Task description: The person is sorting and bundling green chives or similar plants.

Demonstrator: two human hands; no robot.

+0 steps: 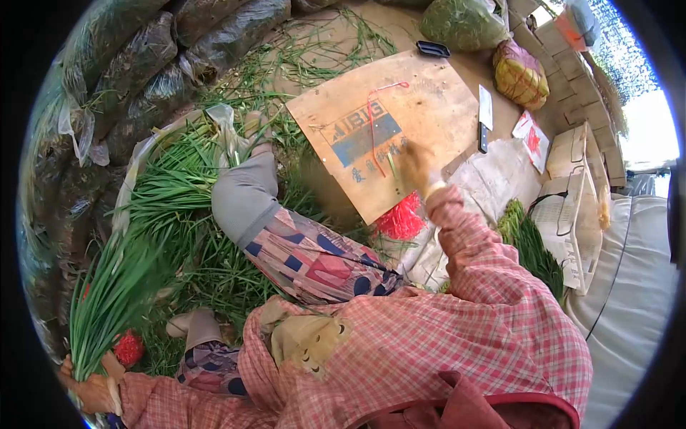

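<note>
One bunch of green chives (107, 300) was clamped at its base in the left hand (89, 390), which sat at the lower left edge of the view with the fingers closed round the stalks; the leaves fanned upward from that grip. Just beside this bunch, to its right, lay a small clump of red rubber bands (129, 348). Above and to the right of the bunch spread a large loose heap of chives (179, 186) on the ground, partly on clear plastic sheeting, and it looked unsorted, so by my judgement most of the bundling remained to be done. Far to the right of the bunch, the right hand (416, 168) reached out over a plywood board (386, 121); whether its fingers were pinched together or apart could not be told, since the hand was blurred, though a single red band (374, 114) lay on the board near it. Below that hand sat a bigger pile of red bands (401, 218). Further right of the bunch, a cleaver (485, 116) rested past the board's edge, and a finished-looking stack of green stalks (532, 247) lay beside a pale crate (572, 214), suggesting some bundles were already made. Dark filled sacks (136, 86) stood above the bunch
</note>
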